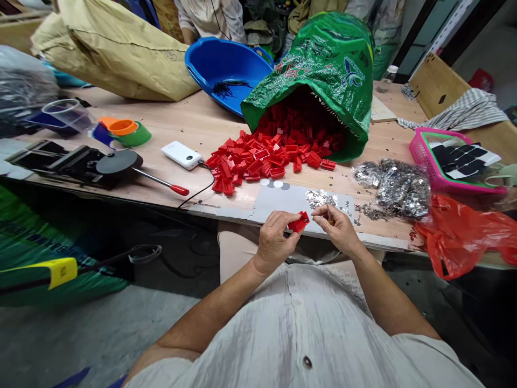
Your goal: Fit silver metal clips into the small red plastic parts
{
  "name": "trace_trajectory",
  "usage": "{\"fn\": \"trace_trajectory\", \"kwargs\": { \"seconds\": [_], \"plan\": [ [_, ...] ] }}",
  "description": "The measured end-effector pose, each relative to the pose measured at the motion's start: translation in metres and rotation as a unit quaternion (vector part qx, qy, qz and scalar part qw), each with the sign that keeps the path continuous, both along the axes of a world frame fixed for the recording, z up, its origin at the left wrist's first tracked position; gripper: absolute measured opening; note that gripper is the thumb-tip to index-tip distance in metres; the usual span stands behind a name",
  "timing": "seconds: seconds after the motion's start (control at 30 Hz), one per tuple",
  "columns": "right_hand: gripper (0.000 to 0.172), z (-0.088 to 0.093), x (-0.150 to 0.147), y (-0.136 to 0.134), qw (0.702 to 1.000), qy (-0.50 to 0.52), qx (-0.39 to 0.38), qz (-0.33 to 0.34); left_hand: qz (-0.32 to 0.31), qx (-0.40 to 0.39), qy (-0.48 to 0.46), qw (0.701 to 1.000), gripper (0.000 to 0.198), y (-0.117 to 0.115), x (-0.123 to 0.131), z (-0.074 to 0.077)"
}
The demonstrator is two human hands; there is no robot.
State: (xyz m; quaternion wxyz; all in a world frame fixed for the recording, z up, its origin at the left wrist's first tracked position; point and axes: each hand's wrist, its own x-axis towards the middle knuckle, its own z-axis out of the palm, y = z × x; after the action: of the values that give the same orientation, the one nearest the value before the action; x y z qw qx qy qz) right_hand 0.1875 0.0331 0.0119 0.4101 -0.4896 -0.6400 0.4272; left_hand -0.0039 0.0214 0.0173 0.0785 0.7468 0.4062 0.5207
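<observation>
My left hand [277, 240] pinches a small red plastic part [299, 221] between thumb and fingertips, above the table's front edge. Close on its right, my right hand [336, 229] is closed, thumb and index finger held together. A slim thing with a yellowish end [330, 220] shows among its fingers; what kind it is I cannot make out. Just beyond the hands, small shiny metal pieces [321, 199] lie on a grey sheet [278, 203]. A heap of like red parts [258, 156] spills from a green woven sack [323, 59].
Bags of metal pieces [404, 188], a pink basket [420, 156] and a red plastic bag [468, 231] lie to the right. At left are a lever device [119, 161], a white power bank [181, 155] and tape rolls [125, 129]. A blue basin [226, 59] stands behind; a person [212, 19] sits beyond.
</observation>
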Motion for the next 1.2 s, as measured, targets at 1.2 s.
{"fn": "trace_trajectory", "kwargs": {
  "seconds": [1.2],
  "plan": [
    [0.002, 0.019, -0.004, -0.021, 0.987, -0.107, 0.121, 0.024, -0.122, -0.13, -0.077, 0.981, 0.031, -0.008, -0.006, 0.007]
  ]
}}
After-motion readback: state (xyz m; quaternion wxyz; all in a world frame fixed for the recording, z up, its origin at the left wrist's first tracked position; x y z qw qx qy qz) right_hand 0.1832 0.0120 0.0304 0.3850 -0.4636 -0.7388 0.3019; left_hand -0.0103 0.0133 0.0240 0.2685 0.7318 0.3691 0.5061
